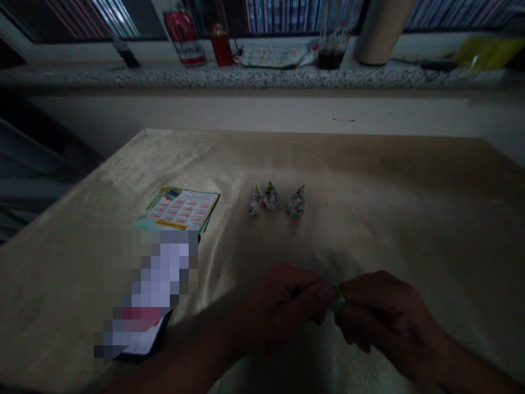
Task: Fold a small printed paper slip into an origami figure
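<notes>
Between my two hands is a small piece of folded printed paper (337,299), greenish and mostly covered by fingers. My left hand (289,298) pinches its left side between thumb and fingers. On the other side, my right hand (379,312) grips it with thumb and curled fingers. Beyond the hands, three small folded paper pieces stand on the table: a narrow left one (255,200), a middle one (271,196) touching or nearly touching it, and a right one (296,202) set apart. All three carry coloured print.
Printed sheets (180,208) lie stacked at the left, above a phone (143,339) whose screen is blurred out. On the stone windowsill (270,79) stand a red can (184,38), a red bottle (222,46), a glass with dark liquid (331,54) and a tan cylinder (383,33).
</notes>
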A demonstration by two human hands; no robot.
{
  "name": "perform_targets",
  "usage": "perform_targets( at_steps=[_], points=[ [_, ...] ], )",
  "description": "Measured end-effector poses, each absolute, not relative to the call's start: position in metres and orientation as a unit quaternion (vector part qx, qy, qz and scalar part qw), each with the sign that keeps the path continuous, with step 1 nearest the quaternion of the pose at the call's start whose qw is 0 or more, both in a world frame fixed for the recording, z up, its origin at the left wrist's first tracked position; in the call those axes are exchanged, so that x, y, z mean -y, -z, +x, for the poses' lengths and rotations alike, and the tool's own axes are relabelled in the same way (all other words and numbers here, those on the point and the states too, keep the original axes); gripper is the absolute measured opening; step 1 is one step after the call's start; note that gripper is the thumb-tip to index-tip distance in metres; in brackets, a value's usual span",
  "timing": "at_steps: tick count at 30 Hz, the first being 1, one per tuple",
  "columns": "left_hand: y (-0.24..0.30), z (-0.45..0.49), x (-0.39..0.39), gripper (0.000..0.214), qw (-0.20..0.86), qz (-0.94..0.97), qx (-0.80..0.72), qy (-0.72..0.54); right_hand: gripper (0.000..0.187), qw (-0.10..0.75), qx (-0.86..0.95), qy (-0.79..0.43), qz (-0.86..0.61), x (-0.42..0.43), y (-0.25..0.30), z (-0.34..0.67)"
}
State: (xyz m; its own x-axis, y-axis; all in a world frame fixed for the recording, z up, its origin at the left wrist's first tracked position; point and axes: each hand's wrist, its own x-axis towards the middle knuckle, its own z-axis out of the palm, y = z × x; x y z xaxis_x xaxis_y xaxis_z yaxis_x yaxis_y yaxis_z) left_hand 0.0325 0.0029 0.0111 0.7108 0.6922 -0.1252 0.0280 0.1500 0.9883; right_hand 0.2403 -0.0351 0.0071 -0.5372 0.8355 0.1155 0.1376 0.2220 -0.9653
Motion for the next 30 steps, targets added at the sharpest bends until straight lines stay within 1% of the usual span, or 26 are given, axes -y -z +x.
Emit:
perform_targets(
  at_steps=[5, 8, 13, 20, 22, 24, 28, 30],
  points=[
    [-0.009, 0.032, -0.002, 0.049, 0.687, 0.611, -0.309, -0.244, 0.029, 0.351, 0.726, -0.481, -0.344, 0.032, -0.003, 0.239],
    [-0.005, 0.033, 0.000, 0.047, 0.675, 0.607, -0.319, -0.271, 0.027, 0.363, 0.742, -0.445, -0.347, 0.030, -0.001, 0.239],
    [0.003, 0.037, 0.003, 0.032, 0.653, 0.569, -0.356, -0.349, 0.016, 0.406, 0.747, -0.326, -0.413, 0.026, -0.005, 0.240],
    [0.003, 0.038, 0.000, 0.041, 0.666, 0.534, -0.385, -0.350, 0.008, 0.437, 0.743, -0.253, -0.440, 0.025, -0.011, 0.236],
    [0.002, 0.039, -0.001, 0.042, 0.674, 0.524, -0.387, -0.349, 0.007, 0.441, 0.740, -0.254, -0.439, 0.026, -0.010, 0.237],
    [0.001, 0.039, -0.001, 0.040, 0.684, 0.517, -0.377, -0.351, 0.005, 0.441, 0.731, -0.283, -0.437, 0.027, -0.009, 0.238],
    [0.000, 0.039, 0.000, 0.034, 0.716, 0.501, -0.329, -0.357, 0.019, 0.436, 0.681, -0.381, -0.449, 0.027, -0.008, 0.239],
    [-0.001, 0.039, 0.000, 0.031, 0.737, 0.483, -0.309, -0.358, 0.018, 0.435, 0.661, -0.400, -0.462, 0.026, -0.008, 0.239]
  ],
)
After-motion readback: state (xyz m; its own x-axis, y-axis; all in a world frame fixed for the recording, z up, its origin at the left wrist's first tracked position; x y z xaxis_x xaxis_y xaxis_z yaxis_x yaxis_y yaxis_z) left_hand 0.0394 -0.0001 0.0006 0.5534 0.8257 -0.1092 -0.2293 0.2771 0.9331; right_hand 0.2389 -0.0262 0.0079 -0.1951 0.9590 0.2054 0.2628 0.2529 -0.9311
